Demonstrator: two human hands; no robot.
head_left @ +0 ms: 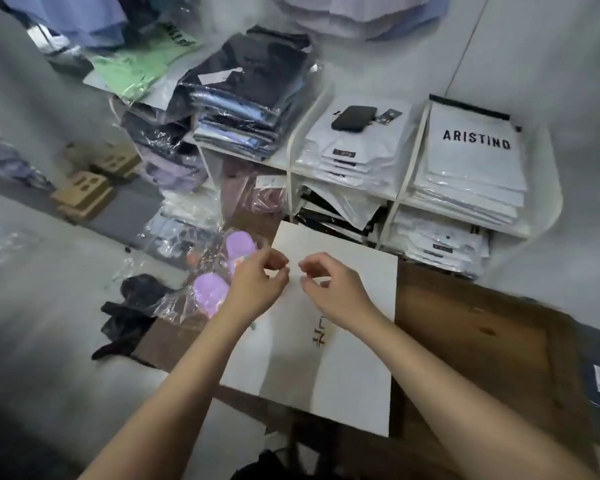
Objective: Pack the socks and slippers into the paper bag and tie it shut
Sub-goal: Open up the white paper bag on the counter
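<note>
Left hand (260, 280) and right hand (331, 287) close together over the flat paper bag (329, 379), fingers curled; whether pinching anything, cannot tell. Slippers (210, 294) lie just left of the bag, socks (132, 306) farther left: left hand nearer.

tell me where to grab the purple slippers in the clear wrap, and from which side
The slippers lie flat just left of the paper bag, inside clear wrap. Come from above with the left hand, which is nearest, and close the grip across the nearer one's rounded body through the film. Loose wrap alone would probably slip.
</note>
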